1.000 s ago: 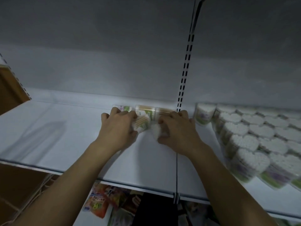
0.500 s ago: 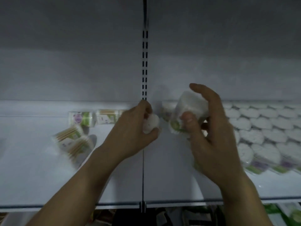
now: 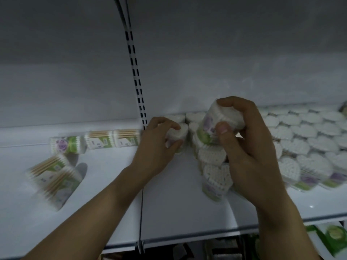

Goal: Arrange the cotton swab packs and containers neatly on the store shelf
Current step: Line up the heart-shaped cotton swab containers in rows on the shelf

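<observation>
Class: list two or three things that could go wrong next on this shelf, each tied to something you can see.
1. The right hand holds a heart-shaped container tilted above the packed rows; setting it down askew could topple neighbours.
2. The left hand grips a small container at the row's end; a hard push may shove that row crooked.
3. The wooden-stick packs lie loose and askew on the shelf; a sweeping forearm might scatter them.
</observation>
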`<state>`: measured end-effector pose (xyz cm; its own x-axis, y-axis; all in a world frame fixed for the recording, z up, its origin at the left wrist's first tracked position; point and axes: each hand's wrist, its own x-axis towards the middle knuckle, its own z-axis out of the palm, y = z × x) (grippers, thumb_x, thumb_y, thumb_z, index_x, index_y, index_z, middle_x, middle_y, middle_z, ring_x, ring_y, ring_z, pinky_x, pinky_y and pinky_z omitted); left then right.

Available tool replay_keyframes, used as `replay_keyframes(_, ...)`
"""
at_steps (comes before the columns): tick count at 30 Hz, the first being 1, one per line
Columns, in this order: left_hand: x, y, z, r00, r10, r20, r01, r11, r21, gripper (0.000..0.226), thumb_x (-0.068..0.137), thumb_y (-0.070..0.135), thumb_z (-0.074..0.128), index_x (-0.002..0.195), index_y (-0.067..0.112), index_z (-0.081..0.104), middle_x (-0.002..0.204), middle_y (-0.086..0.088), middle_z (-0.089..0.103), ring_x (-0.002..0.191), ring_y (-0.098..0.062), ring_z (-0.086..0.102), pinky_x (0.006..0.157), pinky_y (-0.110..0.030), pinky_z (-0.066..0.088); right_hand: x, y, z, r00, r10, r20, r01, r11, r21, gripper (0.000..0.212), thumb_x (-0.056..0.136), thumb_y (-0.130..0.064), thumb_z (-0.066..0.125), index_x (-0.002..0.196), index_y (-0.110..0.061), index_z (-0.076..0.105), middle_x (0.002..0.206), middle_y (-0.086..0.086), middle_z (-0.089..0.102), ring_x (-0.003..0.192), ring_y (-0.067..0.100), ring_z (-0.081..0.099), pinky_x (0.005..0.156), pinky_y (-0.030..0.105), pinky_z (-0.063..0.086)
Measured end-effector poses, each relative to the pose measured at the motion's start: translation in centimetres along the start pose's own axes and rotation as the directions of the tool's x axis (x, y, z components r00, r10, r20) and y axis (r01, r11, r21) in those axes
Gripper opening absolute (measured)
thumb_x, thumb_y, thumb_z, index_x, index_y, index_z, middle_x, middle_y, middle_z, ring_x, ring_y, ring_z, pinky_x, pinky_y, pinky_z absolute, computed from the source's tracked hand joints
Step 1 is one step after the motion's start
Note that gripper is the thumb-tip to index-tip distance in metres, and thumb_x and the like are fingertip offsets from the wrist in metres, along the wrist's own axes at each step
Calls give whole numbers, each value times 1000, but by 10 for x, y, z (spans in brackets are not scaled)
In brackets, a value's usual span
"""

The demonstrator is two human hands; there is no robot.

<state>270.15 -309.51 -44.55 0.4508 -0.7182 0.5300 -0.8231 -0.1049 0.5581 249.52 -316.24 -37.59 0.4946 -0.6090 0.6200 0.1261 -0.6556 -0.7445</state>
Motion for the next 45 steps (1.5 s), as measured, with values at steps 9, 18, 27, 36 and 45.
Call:
replay_keyframes(9, -7, 9, -8, 999, 42, -4, -42, 996, 76, 48, 84, 32, 83, 127, 19, 65, 132, -6, 49, 114, -19, 57, 97, -39, 55, 0, 1, 10, 999, 26, 41, -34, 978, 205, 21, 101, -2, 54, 113, -18, 50, 91, -18, 57, 77, 4, 58, 64, 20, 48)
replay_keyframes(18, -122, -14, -153, 914, -301, -270, 404, 716, 569, 45, 90, 46, 66, 127, 21, 62, 131, -14, 53, 116, -40, 48, 91, -54, 44, -1, -12, 53, 991, 64, 121, -104, 926, 363, 22, 84, -13, 50, 103, -24, 53, 82, -17, 54, 72, 2, 52, 63, 16, 42)
replay_keyframes(27, -167, -36, -146, 789, -503, -354, 615, 650, 447, 56, 80, 36, 77, 129, 23, 54, 121, -8, 56, 105, -37, 57, 79, -47, 53, -15, -38, 114, 949, -17, 314, -133, 884, 449, 17, 86, -19, 53, 101, -27, 51, 86, -24, 56, 76, -3, 56, 63, 15, 45)
replay_keyframes(36, -124, 7, -122, 893, -390, -223, 390, 920, -48, 58, 76, 42, 81, 122, 38, 46, 114, 26, 59, 96, 8, 60, 67, -14, 50, -8, -22, 56, 987, 26, 158, -72, 953, 294, 25, 89, -18, 72, 98, -26, 51, 83, -15, 55, 66, 2, 53, 58, 16, 46)
replay_keyframes(45, -38, 34, -31, 994, -68, 90, 68, 998, 12, 45, 77, 44, 86, 103, 23, 56, 97, 14, 57, 77, 0, 46, 62, -19, 34, 5, -11, 11, 992, 126, 25, -128, 962, 242, 27, 80, -41, 70, 99, -31, 54, 106, 24, 57, 92, 45, 57, 71, 50, 51)
